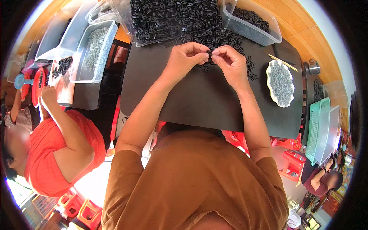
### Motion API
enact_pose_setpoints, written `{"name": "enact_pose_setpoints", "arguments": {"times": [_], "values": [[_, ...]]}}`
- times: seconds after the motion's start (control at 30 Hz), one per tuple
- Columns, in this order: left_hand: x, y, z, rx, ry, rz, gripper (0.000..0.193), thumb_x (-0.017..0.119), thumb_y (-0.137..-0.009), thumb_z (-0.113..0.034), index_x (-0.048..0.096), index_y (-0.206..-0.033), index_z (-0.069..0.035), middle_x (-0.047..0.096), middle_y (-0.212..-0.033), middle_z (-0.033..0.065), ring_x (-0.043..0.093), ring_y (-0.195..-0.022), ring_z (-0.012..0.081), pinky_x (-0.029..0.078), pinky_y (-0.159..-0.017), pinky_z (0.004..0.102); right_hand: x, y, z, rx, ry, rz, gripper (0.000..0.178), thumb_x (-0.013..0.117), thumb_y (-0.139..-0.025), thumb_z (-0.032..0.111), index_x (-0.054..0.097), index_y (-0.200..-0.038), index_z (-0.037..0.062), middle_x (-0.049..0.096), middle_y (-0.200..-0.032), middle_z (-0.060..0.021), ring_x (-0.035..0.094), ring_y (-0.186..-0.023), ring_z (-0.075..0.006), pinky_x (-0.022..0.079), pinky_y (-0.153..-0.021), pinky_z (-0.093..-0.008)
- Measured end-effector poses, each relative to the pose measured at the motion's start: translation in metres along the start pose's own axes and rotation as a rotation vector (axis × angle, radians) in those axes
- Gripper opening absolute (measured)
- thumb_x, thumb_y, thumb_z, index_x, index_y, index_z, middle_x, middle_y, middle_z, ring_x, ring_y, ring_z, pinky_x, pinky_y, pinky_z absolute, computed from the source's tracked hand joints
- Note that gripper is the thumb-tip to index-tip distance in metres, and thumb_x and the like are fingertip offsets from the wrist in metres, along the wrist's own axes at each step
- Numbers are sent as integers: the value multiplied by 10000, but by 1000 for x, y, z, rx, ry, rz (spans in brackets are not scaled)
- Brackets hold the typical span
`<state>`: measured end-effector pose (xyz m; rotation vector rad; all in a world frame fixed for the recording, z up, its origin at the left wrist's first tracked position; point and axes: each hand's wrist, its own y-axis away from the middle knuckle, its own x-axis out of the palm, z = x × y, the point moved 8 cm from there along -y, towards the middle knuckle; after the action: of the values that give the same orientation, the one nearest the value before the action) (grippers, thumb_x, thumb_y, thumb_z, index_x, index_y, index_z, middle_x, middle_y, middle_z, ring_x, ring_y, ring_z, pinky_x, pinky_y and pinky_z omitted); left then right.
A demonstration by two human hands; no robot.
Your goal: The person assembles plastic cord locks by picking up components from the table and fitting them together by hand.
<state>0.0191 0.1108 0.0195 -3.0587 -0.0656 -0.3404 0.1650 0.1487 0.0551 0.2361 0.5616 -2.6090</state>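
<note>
Both hands meet over the far part of the dark table (184, 99). My left hand (187, 58) pinches a small black plastic piece (209, 54) between thumb and fingertips. From the other side my right hand (230, 63) closes its thumb and fingers on the same piece, whose shape is mostly hidden. Just beyond the hands lies a loose heap of small black two-holed plastic pieces (211, 39), spilling from a large clear bin (134, 38) full of them. To the right, a white scalloped dish (270, 82) holds many small metal parts (281, 82).
Wooden sticks (283, 62) lie beyond the dish. A clear box (274, 38) of black pieces stands far right; another box (78, 73) with metal parts is at left. A co-worker in red (65, 149) sits close on my left. A green basket (318, 130) stands at right.
</note>
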Motion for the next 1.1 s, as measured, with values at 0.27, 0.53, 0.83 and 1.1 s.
{"name": "enact_pose_setpoints", "arguments": {"times": [0.27, 0.53, 0.83, 1.1], "values": [[-1, 0, -4, 19, -4, -9, 151, 698, -883, -43, 680, -1028, -3, 690, -885, 35, 629, -778, 83, 517, -724, 214, 0, 1, -3, 9, -64, -15, 69, 679, -861, -38, 656, -912, 2, 670, -861, -20, 624, -780, -66, 508, -691, -217], [-1, 1, -4, 9, -33, -17, 150, 702, -879, -47, 684, -1023, -8, 690, -880, 30, 621, -770, 78, 511, -716, 211, 0, 1, -2, -10, -63, -17, 65, 681, -861, -33, 653, -906, 4, 672, -849, -19, 626, -770, -64, 508, -679, -216], [0, 1, -5, 2, -43, -16, 144, 703, -877, -44, 681, -1013, -4, 689, -880, 27, 617, -768, 75, 507, -716, 210, 1, 1, -1, -45, -30, -20, 81, 692, -847, -41, 648, -893, 8, 673, -840, -18, 624, -762, -61, 508, -673, -216], [-3, -1, -1, 16, 12, -10, 135, 702, -883, -46, 679, -1009, -4, 690, -879, 38, 623, -770, 83, 511, -714, 215, 1, 1, 6, -95, -13, -36, 69, 673, -860, -42, 644, -885, 15, 663, -853, -21, 626, -781, -65, 513, -685, -221]]}}
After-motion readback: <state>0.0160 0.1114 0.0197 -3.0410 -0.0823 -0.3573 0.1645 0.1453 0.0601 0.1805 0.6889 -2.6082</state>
